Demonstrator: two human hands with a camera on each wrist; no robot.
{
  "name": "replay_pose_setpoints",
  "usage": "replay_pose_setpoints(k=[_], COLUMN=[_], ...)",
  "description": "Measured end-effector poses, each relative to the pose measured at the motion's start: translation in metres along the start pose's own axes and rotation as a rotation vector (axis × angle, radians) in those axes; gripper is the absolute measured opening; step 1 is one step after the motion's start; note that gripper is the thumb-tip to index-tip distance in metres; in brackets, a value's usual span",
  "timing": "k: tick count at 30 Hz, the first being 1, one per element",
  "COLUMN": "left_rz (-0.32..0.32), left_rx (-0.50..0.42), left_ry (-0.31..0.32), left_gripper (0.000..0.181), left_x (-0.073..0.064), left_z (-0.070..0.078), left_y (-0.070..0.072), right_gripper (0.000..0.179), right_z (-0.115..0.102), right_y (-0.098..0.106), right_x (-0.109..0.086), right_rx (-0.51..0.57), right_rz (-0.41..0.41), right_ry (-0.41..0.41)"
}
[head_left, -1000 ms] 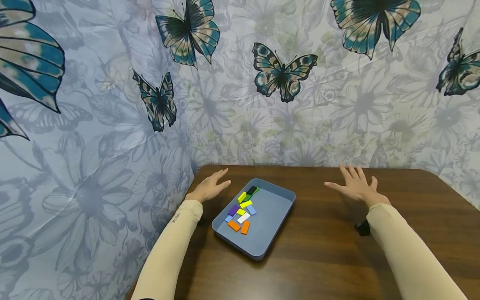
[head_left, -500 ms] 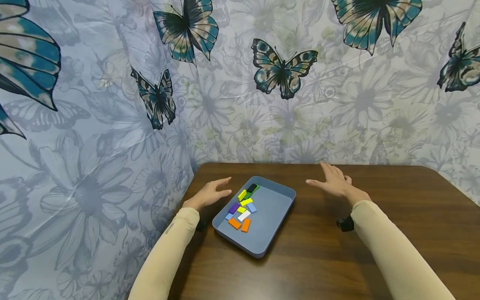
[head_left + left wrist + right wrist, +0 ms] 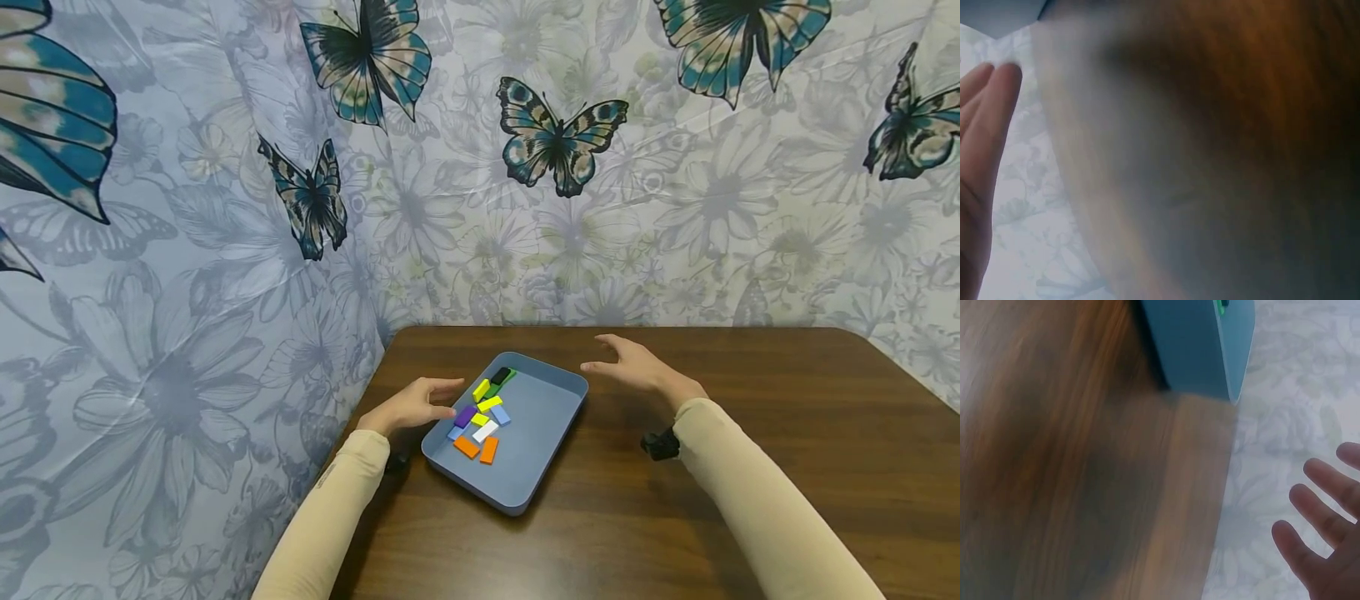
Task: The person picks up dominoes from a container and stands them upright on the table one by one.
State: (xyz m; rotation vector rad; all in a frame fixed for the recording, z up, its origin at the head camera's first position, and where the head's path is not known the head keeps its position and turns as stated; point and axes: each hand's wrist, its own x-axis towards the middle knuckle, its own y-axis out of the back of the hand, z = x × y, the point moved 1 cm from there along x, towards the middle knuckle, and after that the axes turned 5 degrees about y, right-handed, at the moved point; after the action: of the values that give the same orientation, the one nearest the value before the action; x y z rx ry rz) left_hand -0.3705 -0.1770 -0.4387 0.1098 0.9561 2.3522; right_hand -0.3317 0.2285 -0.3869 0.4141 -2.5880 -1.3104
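Observation:
A blue-grey tray lies at an angle on the brown table. Along its left half are several small coloured blocks: two orange, a white block, a purple block, and yellow, light blue, green and black ones. My left hand is at the tray's left rim, thumb tip close to the purple block, fingers extended and holding nothing. Beyond the tray's far right corner, my right hand hovers with fingers spread and thumb toward the rim. The right wrist view shows its loose fingers apart from the tray wall.
The wooden table extends to the right and front of the tray. Cloth printed with butterflies and flowers hangs behind the table and along its left side. A black strap device sits at the right wrist.
Both hands have moved in toward the tray: the right hand came leftward to its far right corner, the left hand came slightly down to the left rim. The blocks stay in place.

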Motion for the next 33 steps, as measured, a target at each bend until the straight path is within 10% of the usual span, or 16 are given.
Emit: replay_pose_setpoints(k=[33], left_rz=[-0.036], left_rx=[-0.171], left_ry=[0.088], left_gripper=[0.048], left_x=[-0.005], left_z=[0.008], left_y=[-0.016], right_gripper=[0.062], right_z=[-0.047], right_y=[-0.049], right_x=[0.037], right_rx=[0.144], right_rz=[-0.092], right_ry=[0.094])
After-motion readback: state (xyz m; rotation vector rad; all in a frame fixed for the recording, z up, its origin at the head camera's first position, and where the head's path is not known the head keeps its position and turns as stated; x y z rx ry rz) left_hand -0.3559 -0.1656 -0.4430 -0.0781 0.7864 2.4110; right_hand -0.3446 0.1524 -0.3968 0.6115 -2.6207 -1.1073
